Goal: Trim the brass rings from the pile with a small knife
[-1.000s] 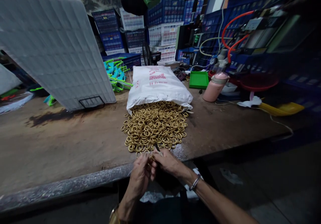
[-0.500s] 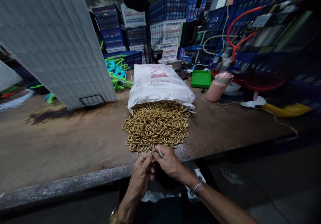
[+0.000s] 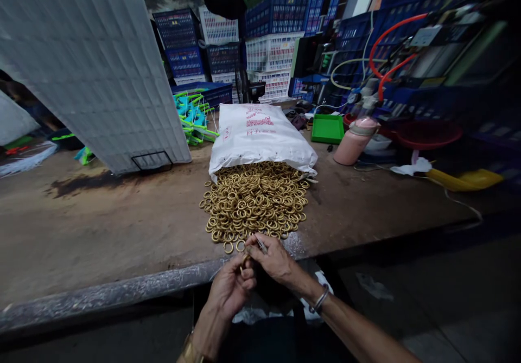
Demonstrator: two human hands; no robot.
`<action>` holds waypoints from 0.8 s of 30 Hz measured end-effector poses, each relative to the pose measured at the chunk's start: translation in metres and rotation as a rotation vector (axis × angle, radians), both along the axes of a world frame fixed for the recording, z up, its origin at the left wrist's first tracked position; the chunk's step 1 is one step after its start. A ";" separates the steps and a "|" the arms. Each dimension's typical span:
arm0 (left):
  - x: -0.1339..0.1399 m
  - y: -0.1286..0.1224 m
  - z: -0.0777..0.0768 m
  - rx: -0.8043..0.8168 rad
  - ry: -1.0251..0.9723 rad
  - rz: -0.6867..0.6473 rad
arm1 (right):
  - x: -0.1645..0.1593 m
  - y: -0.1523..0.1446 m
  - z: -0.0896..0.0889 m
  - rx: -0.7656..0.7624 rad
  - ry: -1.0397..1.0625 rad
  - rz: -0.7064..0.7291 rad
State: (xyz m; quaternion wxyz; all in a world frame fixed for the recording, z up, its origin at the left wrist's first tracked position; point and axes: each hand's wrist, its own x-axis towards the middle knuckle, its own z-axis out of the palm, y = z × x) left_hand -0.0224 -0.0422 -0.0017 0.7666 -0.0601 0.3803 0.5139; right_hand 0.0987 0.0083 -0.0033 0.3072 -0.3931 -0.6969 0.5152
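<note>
My left hand (image 3: 231,288) is closed just off the table's front edge, its thumb and fingertips pinching a gold-coloured ring (image 3: 243,268) that is partly hidden. Against those fingertips, my right hand (image 3: 275,259) is closed around a slim grey metal tool (image 3: 261,244); I cannot make out its exact kind. Just beyond both hands lies a heap of gold-coloured rings (image 3: 254,203), spilling from the mouth of a white sack (image 3: 264,140) with red print. One loose ring (image 3: 228,248) rests at the near side of the heap.
A tall white padded panel (image 3: 93,75) stands at left on the brown table (image 3: 122,227). Green and blue plastic pieces (image 3: 193,116) lie behind it. Right of the sack are a green tray (image 3: 328,128) and a pink bottle (image 3: 354,141). Stacked crates (image 3: 271,48) fill the back.
My left hand has turned and dropped slightly, opening its palm side to view, with the ring now showing at its fingertips. My right hand stays nearly in place with the slim metal tool.
</note>
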 end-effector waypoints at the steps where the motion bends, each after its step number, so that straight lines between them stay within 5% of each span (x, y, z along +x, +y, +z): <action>1: 0.000 -0.001 0.000 0.002 -0.036 -0.016 | 0.000 -0.001 0.001 -0.007 -0.007 0.001; 24: 0.005 -0.021 -0.017 0.132 -0.392 -0.140 | 0.007 -0.013 -0.003 -0.010 -0.121 -0.106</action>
